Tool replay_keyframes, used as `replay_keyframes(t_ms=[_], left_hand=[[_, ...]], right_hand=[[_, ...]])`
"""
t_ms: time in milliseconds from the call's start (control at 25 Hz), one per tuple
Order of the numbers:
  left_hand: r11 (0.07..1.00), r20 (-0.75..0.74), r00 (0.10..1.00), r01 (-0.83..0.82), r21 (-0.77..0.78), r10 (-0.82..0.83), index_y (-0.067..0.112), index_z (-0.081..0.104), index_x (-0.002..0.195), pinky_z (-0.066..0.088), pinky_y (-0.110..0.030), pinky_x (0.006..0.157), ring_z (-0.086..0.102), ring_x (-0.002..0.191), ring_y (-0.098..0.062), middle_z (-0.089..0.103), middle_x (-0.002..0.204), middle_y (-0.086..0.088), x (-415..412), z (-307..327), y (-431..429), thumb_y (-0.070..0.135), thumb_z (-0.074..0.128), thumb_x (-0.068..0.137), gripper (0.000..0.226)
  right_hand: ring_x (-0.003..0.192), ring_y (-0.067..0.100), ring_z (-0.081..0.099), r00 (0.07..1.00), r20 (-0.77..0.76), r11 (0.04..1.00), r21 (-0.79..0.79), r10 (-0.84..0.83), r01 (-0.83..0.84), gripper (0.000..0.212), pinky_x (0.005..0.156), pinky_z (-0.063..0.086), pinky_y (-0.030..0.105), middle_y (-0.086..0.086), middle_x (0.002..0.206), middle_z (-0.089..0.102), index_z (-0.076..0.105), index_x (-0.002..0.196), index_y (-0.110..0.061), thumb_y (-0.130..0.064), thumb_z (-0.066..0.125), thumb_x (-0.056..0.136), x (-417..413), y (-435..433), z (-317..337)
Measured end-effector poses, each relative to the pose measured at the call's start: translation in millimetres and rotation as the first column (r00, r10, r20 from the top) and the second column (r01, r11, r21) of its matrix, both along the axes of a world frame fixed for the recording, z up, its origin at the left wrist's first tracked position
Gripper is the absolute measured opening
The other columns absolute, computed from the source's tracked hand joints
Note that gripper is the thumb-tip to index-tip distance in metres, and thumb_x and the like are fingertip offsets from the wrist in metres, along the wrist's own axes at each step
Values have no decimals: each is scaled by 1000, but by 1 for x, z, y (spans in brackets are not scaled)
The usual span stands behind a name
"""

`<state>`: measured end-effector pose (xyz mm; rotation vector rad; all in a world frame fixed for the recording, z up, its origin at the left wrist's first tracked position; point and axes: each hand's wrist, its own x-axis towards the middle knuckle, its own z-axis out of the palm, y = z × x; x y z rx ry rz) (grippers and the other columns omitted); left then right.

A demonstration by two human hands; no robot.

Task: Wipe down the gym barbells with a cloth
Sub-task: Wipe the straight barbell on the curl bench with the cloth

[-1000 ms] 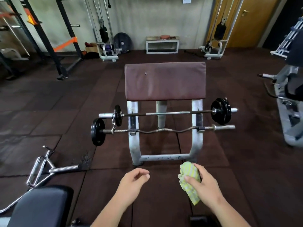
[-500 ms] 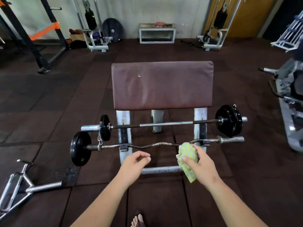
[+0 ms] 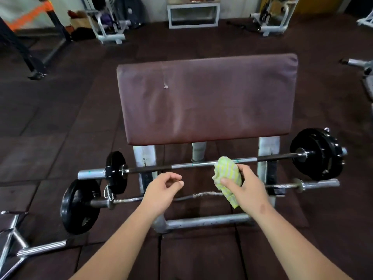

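Cloth [image 3: 227, 174] in right hand [image 3: 245, 188], seemingly touching barbell [image 3: 193, 165]

We count two barbells on the rack, one straight bar [image 3: 201, 163] and one curl bar [image 3: 201, 194] with a wavy shaft, below a single maroon preacher pad [image 3: 207, 98]. We see two hands, the left hand [image 3: 161, 190] holding nothing and the right hand [image 3: 246, 188] gripping one yellow-striped cloth [image 3: 227, 174]. We make out one plate [image 3: 79, 207] on the curl bar, at its left end; the black stack [image 3: 317, 153] at the straight bar's right end is too merged for us to count.
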<state>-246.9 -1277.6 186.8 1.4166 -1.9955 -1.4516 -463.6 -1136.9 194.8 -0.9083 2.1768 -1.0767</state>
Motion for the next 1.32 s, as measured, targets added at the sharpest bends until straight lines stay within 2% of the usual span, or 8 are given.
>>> replay_keyframes(t_ms=[80,240,440,560,760,1080,1200,1320], left_hand=[[994,22,1000,7,-109,-5,33,70,98,44,-16,83,61,91,4,69,99,12,-15,-40,-29,32,70,85,13],[921,128,992,68,-383,-20,38,61,113,43,-30,99,54,112,-9,60,112,16,-32,-127,-82,43,64,82,32],[723,424,901,232,-651,93,30,56,128,40,-43,103,53,113,-26,60,121,3,-24,-207,-116,55,53,80,54],[596,442,864,228,-770,241,34,60,119,39,-48,103,56,109,-27,62,116,4,-13,-236,-128,58,48,75,52],[462,400,878,251,-851,261,32,55,125,37,-46,101,53,106,-30,60,112,2,-2,-260,-134,43,62,77,49],[576,403,888,216,-789,220,33,51,133,32,-42,107,45,123,-25,56,127,5,-6,-245,-135,33,52,95,38],[551,367,904,197,-811,217,36,52,130,31,-41,107,45,121,-22,56,125,8,-4,-245,-135,34,51,96,34],[527,333,919,181,-831,211,36,54,128,32,-40,107,47,118,-22,57,121,9,-3,-247,-134,32,54,94,34]], right_hand=[[91,-11,62,996,-85,998,-50,38,-42,39,75,40,3,-21,102,69,60,115,-39,-36,80,82,-18,-29,-31],[100,7,60,955,-289,985,-129,69,-110,46,81,36,4,-13,114,65,59,128,-26,-28,78,86,-51,-73,-112],[129,27,47,762,-646,942,-223,50,-251,60,114,35,38,4,137,57,45,148,-10,-14,61,90,-69,-100,-211],[144,32,38,583,-811,964,-108,57,-244,64,118,31,57,6,155,46,42,151,-13,-19,48,87,-71,-108,-254],[148,29,36,501,-865,968,-101,29,-231,69,123,23,55,8,155,47,43,150,-8,-41,44,90,-42,-123,-289],[138,28,49,417,-885,922,35,208,-385,63,120,31,50,2,143,58,50,144,-16,-41,36,88,59,-189,-265],[137,28,49,407,-883,929,77,232,-363,61,120,30,50,3,143,58,52,143,-17,-39,40,88,21,-170,-264],[134,33,53,497,-861,982,16,108,-186,65,113,36,56,12,138,63,59,137,-10,-42,36,85,-54,-127,-272]])
